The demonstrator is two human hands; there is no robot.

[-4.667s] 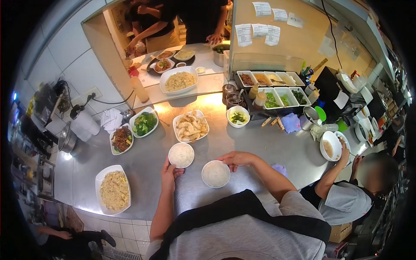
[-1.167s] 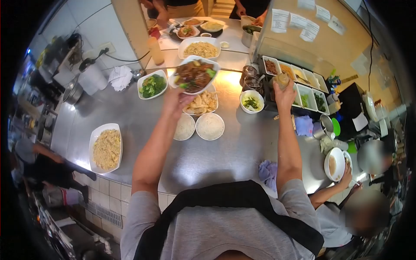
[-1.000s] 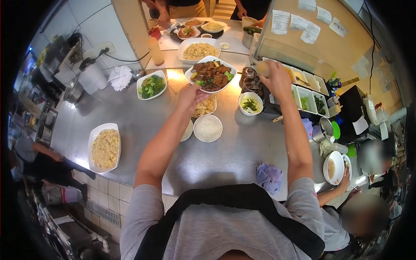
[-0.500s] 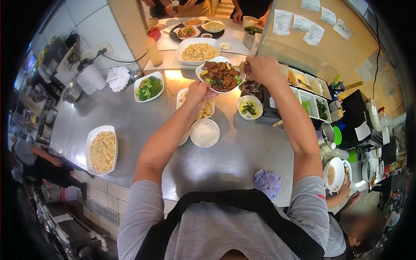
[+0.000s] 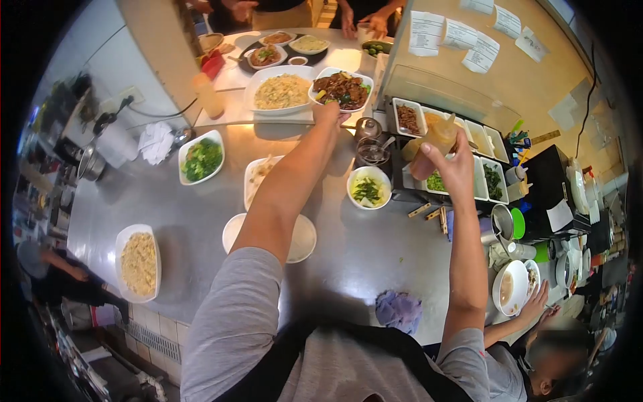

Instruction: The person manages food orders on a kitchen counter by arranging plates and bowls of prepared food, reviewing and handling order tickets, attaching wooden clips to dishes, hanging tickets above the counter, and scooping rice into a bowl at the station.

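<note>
My left hand [image 5: 329,115] is closed on the near edge of a white dish of dark meat and greens [image 5: 342,90] at the pass shelf, right beside a large dish of fried rice [image 5: 280,92]. In my right hand [image 5: 452,164] is a squeeze bottle [image 5: 434,145], tilted with its nozzle up, above the tray of toppings [image 5: 408,118]. My left arm partly hides two rice bowls [image 5: 302,239] and a dish of pale fried pieces [image 5: 255,175]. A bowl of soup with greens [image 5: 368,187] stands between my arms.
Broccoli [image 5: 201,159] and another fried rice dish [image 5: 138,263] stand on the left of the counter. A purple cloth [image 5: 398,311] lies near the front edge. A co-worker's hand [image 5: 534,305] is by a white bowl [image 5: 510,288] at right. Other people stand beyond the pass.
My left hand has carried the meat dish from over the counter up to the pass shelf. My right hand, with the bottle, has moved away from the dish, right and down.
</note>
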